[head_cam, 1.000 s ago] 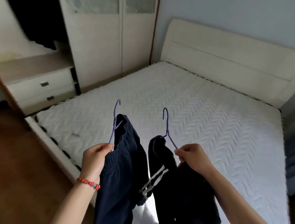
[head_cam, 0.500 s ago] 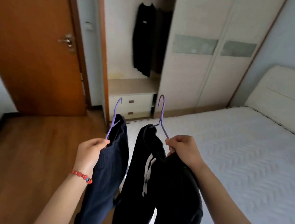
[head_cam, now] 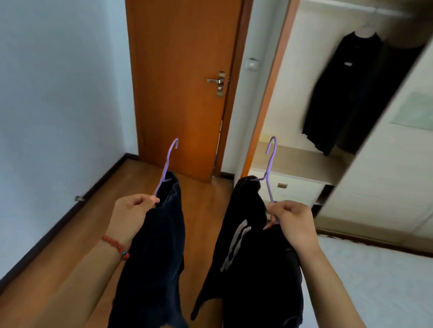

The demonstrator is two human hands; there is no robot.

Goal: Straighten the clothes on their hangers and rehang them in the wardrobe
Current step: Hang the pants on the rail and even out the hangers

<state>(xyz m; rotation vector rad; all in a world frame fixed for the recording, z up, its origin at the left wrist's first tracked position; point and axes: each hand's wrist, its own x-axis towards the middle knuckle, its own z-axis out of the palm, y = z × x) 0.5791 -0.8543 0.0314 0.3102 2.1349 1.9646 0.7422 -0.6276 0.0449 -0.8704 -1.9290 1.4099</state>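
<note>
My left hand [head_cam: 132, 215] grips a purple hanger [head_cam: 167, 165] with a dark navy garment [head_cam: 156, 262] draped over it. My right hand [head_cam: 292, 225] holds a second purple hanger [head_cam: 269, 165] carrying a black garment with white stripes [head_cam: 251, 270]. Both hooks point up, and both garments hang bunched in front of me. The open wardrobe [head_cam: 304, 93] is ahead to the right, with its rail [head_cam: 352, 7] at the top and a black garment [head_cam: 345, 91] hanging inside.
A closed wooden door [head_cam: 181, 70] stands straight ahead, with wooden floor [head_cam: 79, 243] below it. A blue wall runs along the left. Drawers [head_cam: 288, 189] sit at the wardrobe's base, a sliding wardrobe door [head_cam: 405, 152] is at right, and the white mattress [head_cam: 381, 293] lies at lower right.
My view has swung left from the bed toward the door and open wardrobe. Both hands have kept hold of their hangers, and the garments have swayed a little.
</note>
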